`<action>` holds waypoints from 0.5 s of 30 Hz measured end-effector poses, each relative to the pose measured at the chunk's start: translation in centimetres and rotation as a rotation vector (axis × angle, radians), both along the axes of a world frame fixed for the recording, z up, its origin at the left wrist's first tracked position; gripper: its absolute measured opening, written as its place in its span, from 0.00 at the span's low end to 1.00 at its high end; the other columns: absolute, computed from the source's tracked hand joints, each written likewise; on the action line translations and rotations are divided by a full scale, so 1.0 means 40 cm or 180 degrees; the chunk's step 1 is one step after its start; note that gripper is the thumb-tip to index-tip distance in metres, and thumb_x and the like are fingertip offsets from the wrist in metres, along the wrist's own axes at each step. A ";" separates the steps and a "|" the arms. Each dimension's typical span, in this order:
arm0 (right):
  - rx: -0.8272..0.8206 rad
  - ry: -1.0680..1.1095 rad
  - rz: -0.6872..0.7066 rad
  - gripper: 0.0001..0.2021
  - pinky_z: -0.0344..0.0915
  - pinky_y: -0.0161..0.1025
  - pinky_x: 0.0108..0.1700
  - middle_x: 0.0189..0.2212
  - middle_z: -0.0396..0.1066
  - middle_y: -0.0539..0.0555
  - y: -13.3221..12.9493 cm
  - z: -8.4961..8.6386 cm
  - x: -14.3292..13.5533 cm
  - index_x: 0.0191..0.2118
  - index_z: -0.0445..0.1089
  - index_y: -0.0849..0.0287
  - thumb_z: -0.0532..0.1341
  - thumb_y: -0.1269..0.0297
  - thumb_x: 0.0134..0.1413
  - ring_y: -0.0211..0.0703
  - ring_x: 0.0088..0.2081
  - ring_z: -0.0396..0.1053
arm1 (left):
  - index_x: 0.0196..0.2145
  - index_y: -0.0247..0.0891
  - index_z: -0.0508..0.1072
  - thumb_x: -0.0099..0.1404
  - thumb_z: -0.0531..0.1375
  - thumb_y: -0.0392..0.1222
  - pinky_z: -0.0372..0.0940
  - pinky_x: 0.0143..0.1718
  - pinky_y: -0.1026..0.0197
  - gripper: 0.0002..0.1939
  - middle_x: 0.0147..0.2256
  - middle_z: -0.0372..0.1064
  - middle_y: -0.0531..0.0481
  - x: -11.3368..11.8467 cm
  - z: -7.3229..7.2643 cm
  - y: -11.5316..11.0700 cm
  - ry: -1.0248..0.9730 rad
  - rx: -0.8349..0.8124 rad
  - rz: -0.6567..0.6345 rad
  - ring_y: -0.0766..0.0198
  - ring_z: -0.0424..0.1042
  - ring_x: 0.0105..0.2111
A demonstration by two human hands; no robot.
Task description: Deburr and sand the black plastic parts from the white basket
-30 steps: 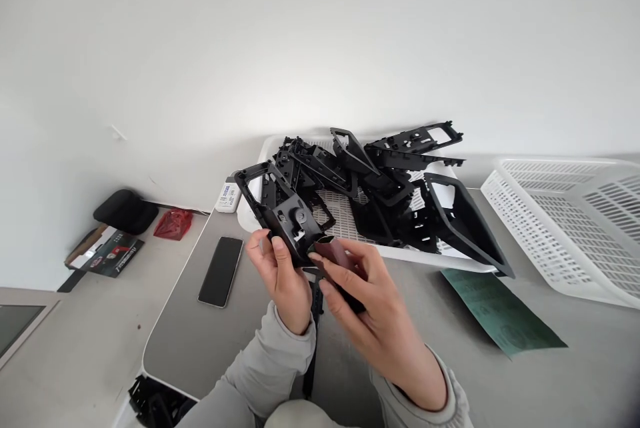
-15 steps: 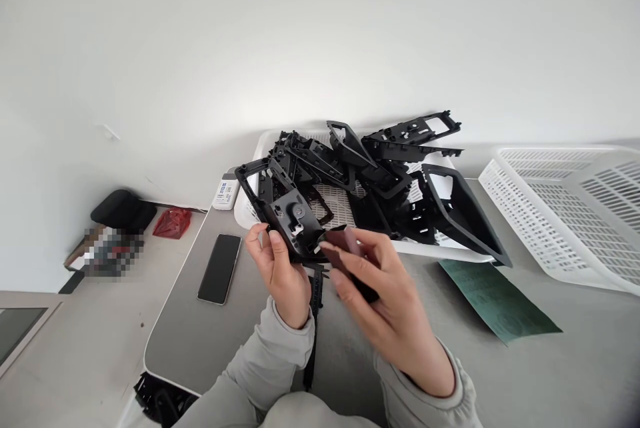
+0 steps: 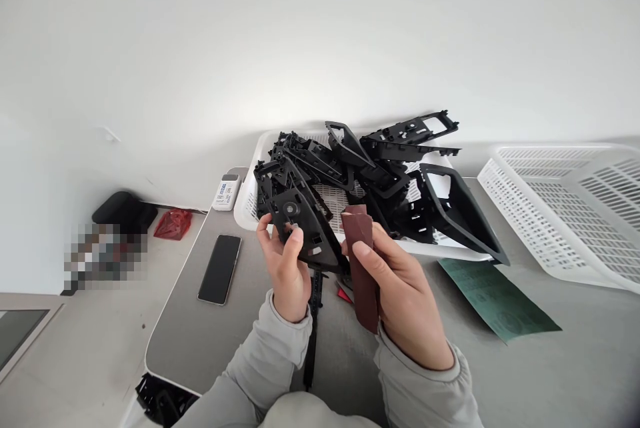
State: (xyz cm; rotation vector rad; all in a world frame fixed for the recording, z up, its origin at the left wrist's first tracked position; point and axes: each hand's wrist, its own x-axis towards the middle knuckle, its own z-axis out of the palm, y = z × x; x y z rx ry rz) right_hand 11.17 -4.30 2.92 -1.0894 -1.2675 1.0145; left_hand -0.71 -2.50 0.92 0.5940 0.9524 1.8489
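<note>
My left hand (image 3: 286,268) grips a black plastic trim panel (image 3: 305,215) by its near left edge, thumb on its face. The panel is tilted and has cut-outs and a round boss. In my right hand (image 3: 403,288) is a folded piece of dark red sandpaper (image 3: 361,261), pinched between thumb and fingers and held upright at the panel's right end. Whether the paper touches the panel I cannot tell. Below the hands a black caliper-like tool (image 3: 315,308) lies on the table, with a small red item (image 3: 345,295) beside it.
A white basket (image 3: 245,211) behind my hands holds several black trim parts (image 3: 390,168). Another white basket (image 3: 565,195) stands at the right. A green sheet (image 3: 505,301) lies on the right of the table. To the left are a phone (image 3: 219,269) and a small white device (image 3: 227,193).
The panel has been turned in my left hand, its frame end swinging right. My right hand has shifted slightly, and the sandpaper now stands upright with its broad face showing.
</note>
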 end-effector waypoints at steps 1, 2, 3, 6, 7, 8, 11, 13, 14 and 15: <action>-0.0057 0.0096 0.0053 0.13 0.65 0.43 0.47 0.39 0.72 0.52 0.002 -0.004 0.001 0.47 0.75 0.50 0.58 0.57 0.60 0.45 0.42 0.69 | 0.49 0.48 0.61 0.56 0.66 0.49 0.67 0.42 0.59 0.25 0.41 0.69 0.52 -0.001 -0.001 0.001 0.0026 0.0007 -0.0021 0.64 0.72 0.39; -0.0092 0.0165 0.0093 0.13 0.65 0.42 0.47 0.38 0.72 0.52 0.004 -0.006 0.003 0.48 0.75 0.50 0.59 0.57 0.60 0.45 0.41 0.69 | 0.49 0.48 0.61 0.55 0.66 0.49 0.67 0.42 0.59 0.27 0.41 0.69 0.52 -0.001 -0.002 0.001 0.0069 0.0029 -0.0062 0.63 0.72 0.39; -0.0101 0.0201 0.0113 0.13 0.65 0.42 0.47 0.38 0.72 0.52 0.004 -0.005 0.003 0.48 0.75 0.49 0.59 0.57 0.60 0.45 0.41 0.69 | 0.50 0.48 0.61 0.54 0.67 0.48 0.67 0.42 0.59 0.28 0.41 0.69 0.52 -0.002 -0.003 0.001 0.0129 0.0054 -0.0118 0.63 0.72 0.39; -0.0044 0.0112 0.0133 0.13 0.64 0.42 0.49 0.41 0.72 0.52 0.002 0.006 0.000 0.47 0.76 0.49 0.59 0.58 0.60 0.45 0.44 0.67 | 0.51 0.49 0.60 0.52 0.69 0.44 0.67 0.43 0.58 0.31 0.43 0.69 0.53 -0.004 -0.006 0.001 0.0292 0.0081 -0.0330 0.64 0.72 0.39; -0.0027 0.0050 0.0155 0.12 0.63 0.42 0.50 0.42 0.71 0.52 0.000 0.011 -0.002 0.47 0.76 0.50 0.59 0.58 0.60 0.45 0.45 0.67 | 0.50 0.49 0.60 0.52 0.69 0.43 0.67 0.44 0.58 0.30 0.43 0.69 0.53 -0.004 -0.006 0.001 0.0297 0.0070 -0.0355 0.63 0.72 0.40; -0.0017 -0.0007 0.0190 0.12 0.63 0.42 0.51 0.42 0.71 0.52 -0.001 0.016 -0.004 0.47 0.76 0.50 0.58 0.59 0.61 0.45 0.46 0.67 | 0.50 0.49 0.61 0.53 0.68 0.44 0.67 0.44 0.58 0.29 0.44 0.69 0.52 -0.004 -0.007 0.001 0.0278 0.0062 -0.0339 0.63 0.72 0.41; 0.0039 -0.0067 0.0229 0.12 0.63 0.42 0.52 0.43 0.70 0.52 -0.004 0.025 -0.009 0.47 0.76 0.49 0.57 0.60 0.62 0.45 0.47 0.66 | 0.50 0.49 0.61 0.57 0.65 0.47 0.66 0.45 0.58 0.25 0.45 0.68 0.51 -0.002 -0.010 0.003 0.0230 0.0070 -0.0150 0.62 0.71 0.43; 0.0103 -0.0085 0.0223 0.12 0.63 0.42 0.52 0.44 0.70 0.52 -0.004 0.026 -0.009 0.47 0.75 0.48 0.57 0.61 0.62 0.45 0.48 0.66 | 0.51 0.49 0.60 0.58 0.64 0.49 0.67 0.45 0.58 0.26 0.45 0.68 0.51 -0.002 -0.014 0.003 0.0335 0.0108 -0.0089 0.62 0.71 0.43; 0.0137 -0.0117 0.0229 0.13 0.62 0.42 0.53 0.44 0.70 0.52 -0.003 0.024 -0.008 0.48 0.75 0.48 0.57 0.61 0.62 0.45 0.48 0.66 | 0.52 0.49 0.59 0.57 0.65 0.50 0.67 0.45 0.58 0.28 0.45 0.68 0.50 -0.002 -0.017 0.002 0.0439 0.0126 -0.0089 0.62 0.71 0.42; 0.0166 -0.0169 0.0252 0.13 0.62 0.42 0.53 0.45 0.69 0.52 -0.001 0.023 -0.006 0.48 0.75 0.48 0.57 0.61 0.62 0.45 0.48 0.65 | 0.52 0.49 0.59 0.55 0.66 0.50 0.67 0.44 0.58 0.30 0.44 0.67 0.50 -0.003 -0.019 0.002 0.0564 0.0124 -0.0105 0.62 0.71 0.41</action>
